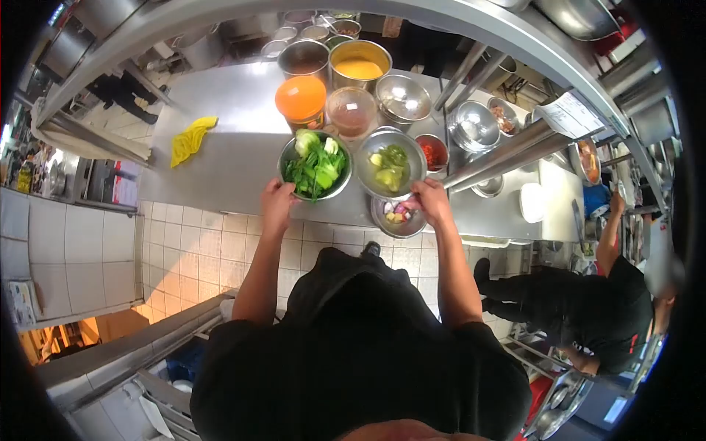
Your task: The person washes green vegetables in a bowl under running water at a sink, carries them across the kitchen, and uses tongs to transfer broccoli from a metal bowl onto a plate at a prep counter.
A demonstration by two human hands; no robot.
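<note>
My left hand (279, 201) grips the near-left rim of a metal bowl (346, 185) filled with leafy greens (318, 167). Closed on the near-right rim of a second metal bowl (365, 176) is my right hand (430, 198). That bowl holds wet-looking green pieces (391, 167) I cannot name exactly. Partly beneath it, at the counter's front edge, is a third metal bowl (401, 229) with chopped purple and pale pieces (398, 213), perhaps onion. To the right stands a small bowl of chopped red pieces (432, 151).
Behind the bowls on the steel counter (228, 158) stand an orange-lidded tub (301, 100), a clear bowl (351, 112), a pot of yellow liquid (360, 66) and metal bowls (403, 98). A yellow cloth (193, 140) lies left. A metal shelf post (507, 151) rises right; a co-worker (588, 309) stands beyond.
</note>
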